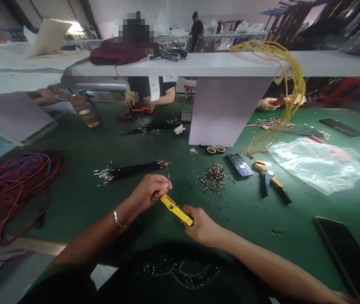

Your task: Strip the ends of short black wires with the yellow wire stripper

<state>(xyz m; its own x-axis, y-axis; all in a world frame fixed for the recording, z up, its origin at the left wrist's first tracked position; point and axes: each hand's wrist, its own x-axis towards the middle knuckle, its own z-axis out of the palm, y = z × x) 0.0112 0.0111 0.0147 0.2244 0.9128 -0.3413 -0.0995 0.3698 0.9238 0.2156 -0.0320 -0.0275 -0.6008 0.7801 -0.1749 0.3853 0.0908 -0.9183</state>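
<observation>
My left hand (pixel 154 188) is closed in a pinch, with the tip of a thin wire (pixel 169 177) standing up from between the fingers. My right hand (pixel 201 226) is wrapped round a yellow hand tool (pixel 175 208), which looks like a wire stripper. Its far end reaches right up to my left fingers; whether its jaws touch the wire is hidden. Behind my left hand lies a bundle of short black wires (pixel 132 171) with bare silvery and coppery ends. To the right of the hands is a pile of small dark and coppery bits (pixel 214 175).
On the green table (pixel 81 207) are a keypad phone (pixel 240 164), blue-and-yellow pliers (pixel 268 179), a clear plastic bag (pixel 319 164), a smartphone (pixel 347 249) and red wire coils (pixel 12 190). Yellow wires (pixel 296 84) hang from the shelf (pixel 217 65). Co-workers' hands (pixel 150 101) work opposite.
</observation>
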